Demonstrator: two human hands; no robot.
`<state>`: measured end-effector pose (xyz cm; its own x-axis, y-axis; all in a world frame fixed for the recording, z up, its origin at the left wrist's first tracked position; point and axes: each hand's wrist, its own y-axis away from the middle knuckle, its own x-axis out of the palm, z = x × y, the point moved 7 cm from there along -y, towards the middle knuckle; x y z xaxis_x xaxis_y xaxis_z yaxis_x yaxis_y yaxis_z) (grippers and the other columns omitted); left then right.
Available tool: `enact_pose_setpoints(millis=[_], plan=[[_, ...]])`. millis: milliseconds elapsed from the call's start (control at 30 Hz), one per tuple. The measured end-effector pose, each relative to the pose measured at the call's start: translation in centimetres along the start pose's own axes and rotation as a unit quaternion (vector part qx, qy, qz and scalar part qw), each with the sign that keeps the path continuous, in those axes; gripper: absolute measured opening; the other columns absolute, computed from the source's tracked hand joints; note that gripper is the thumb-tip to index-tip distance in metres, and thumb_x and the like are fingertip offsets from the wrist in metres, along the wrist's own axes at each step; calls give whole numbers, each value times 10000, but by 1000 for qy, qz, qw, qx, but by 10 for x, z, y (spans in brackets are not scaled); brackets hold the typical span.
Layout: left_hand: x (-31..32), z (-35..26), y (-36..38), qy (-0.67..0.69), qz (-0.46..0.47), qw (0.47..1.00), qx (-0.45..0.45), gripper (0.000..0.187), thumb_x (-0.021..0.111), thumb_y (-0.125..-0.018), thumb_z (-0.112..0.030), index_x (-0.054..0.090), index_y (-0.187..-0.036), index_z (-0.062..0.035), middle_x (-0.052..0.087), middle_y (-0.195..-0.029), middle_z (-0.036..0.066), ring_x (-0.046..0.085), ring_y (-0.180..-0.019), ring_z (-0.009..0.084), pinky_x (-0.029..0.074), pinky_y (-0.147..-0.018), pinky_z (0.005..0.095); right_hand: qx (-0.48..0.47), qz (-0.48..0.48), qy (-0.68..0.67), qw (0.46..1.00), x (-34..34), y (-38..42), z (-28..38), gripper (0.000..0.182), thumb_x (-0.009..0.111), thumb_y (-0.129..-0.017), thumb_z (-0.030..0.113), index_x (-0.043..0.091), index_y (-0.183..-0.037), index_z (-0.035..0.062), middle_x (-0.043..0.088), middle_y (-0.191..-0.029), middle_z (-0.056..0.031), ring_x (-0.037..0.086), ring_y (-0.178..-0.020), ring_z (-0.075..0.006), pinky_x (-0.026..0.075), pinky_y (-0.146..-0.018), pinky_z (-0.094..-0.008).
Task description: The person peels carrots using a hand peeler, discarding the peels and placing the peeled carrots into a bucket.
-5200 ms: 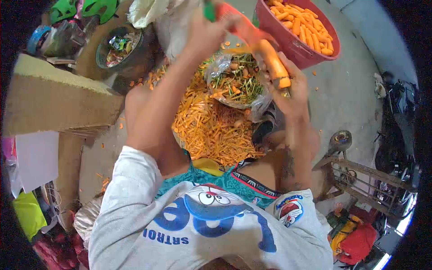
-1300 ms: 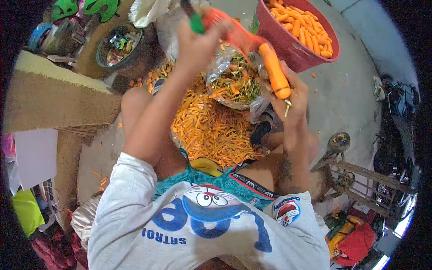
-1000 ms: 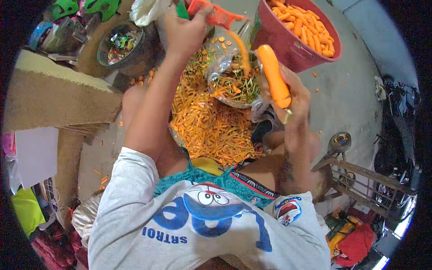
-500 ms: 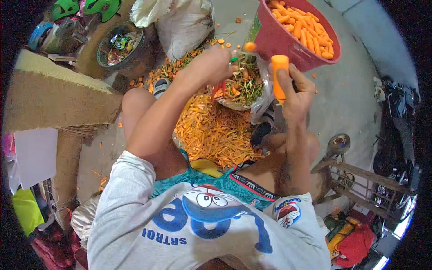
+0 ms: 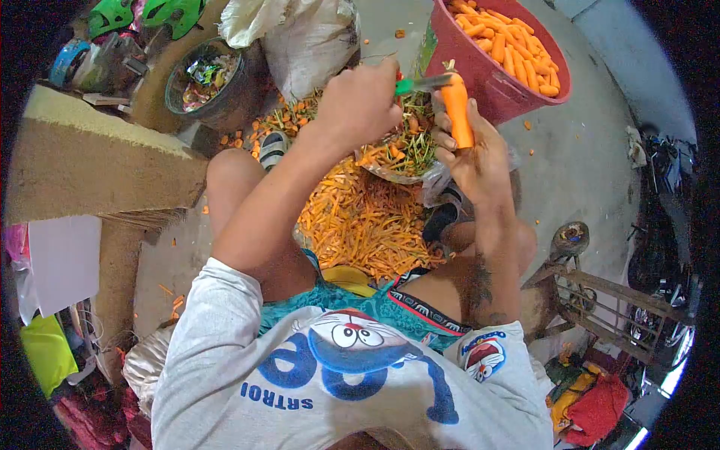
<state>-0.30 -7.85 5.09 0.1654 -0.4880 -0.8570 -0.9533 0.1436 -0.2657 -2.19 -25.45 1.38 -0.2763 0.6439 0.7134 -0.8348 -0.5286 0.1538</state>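
My left hand (image 5: 360, 103) grips a green-handled knife (image 5: 420, 83), its blade lying across the top of a carrot (image 5: 455, 112). My right hand (image 5: 476, 154) holds this peeled carrot upright, with the stem stub uppermost and a flat cut end below. Just under both hands sits a plastic-lined container (image 5: 397, 178) filled with green stems and carrot trimmings (image 5: 417, 135). A large heap of carrot peelings (image 5: 360, 225) covers the floor between my legs.
A red tub (image 5: 499, 86) full of peeled carrots stands front right. A white sack (image 5: 307, 52) and a dark waste bin (image 5: 174, 86) are at front left, with cut carrot bits strewn nearby. A metal rack (image 5: 600, 311) stands at the right.
The carrot in my right hand now shows its stem end upward instead of a flat cut end. My left hand has brought the knife to its top. An orange piece in mid-air is gone.
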Motion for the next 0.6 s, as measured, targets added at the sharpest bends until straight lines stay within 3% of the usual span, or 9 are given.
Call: enact_pose_setpoints(millis=[167,200,267,433,500,567,600], plan=[[22,-11,2,-30,18,998,44,363,711,-839,-213,587,-1088,19,703,-926,266,691,-907,460,548,-783,555,34,-22,23,999,12,3,-15,439,489,-1092,442,549,-1281,50,515,-863,-19,454,-660,-91,373,-535,-237],[28,2,-4,-29,20,999,40,363,711,-839,-213,587,-1088,19,703,-926,266,691,-907,460,548,-783,555,30,-37,26,999,18,6,-15,471,448,-1115,388,488,-1391,8,472,-875,-8,433,-671,-72,354,-531,-207],[42,47,-21,-14,132,987,-94,346,709,-852,-222,598,-1062,29,704,-932,277,695,-909,463,558,-784,549,38,-18,12,999,17,9,-14,474,447,-1115,384,488,-1397,6,472,-875,-8,432,-668,-73,357,-530,-204],[24,13,-9,-2,89,994,-57,310,682,-851,-201,608,-1051,24,705,-917,280,699,-890,466,564,-778,559,48,-14,-60,997,-1,5,-11,490,429,-1118,382,489,-1397,-17,474,-828,-14,443,-655,-84,374,-517,-208],[19,-6,-2,-5,33,999,4,305,682,-837,-183,607,-1047,25,700,-906,283,697,-892,470,563,-788,559,48,-22,-85,995,-9,1,-16,492,424,-1118,385,492,-1391,-19,472,-815,-14,446,-654,-85,374,-515,-206],[31,-10,1,-7,45,999,13,306,690,-840,-179,603,-1046,31,695,-900,287,695,-894,473,564,-797,555,56,-25,-98,993,-8,1,-16,495,420,-1119,388,496,-1386,-22,470,-801,-14,450,-653,-85,374,-513,-204],[38,-3,-2,-14,25,999,33,304,711,-823,-189,624,-1003,40,702,-874,281,709,-859,450,580,-766,531,68,11,-108,992,3,2,-16,480,420,-1119,384,505,-1360,-21,466,-797,-11,448,-648,-85,375,-513,-200]])
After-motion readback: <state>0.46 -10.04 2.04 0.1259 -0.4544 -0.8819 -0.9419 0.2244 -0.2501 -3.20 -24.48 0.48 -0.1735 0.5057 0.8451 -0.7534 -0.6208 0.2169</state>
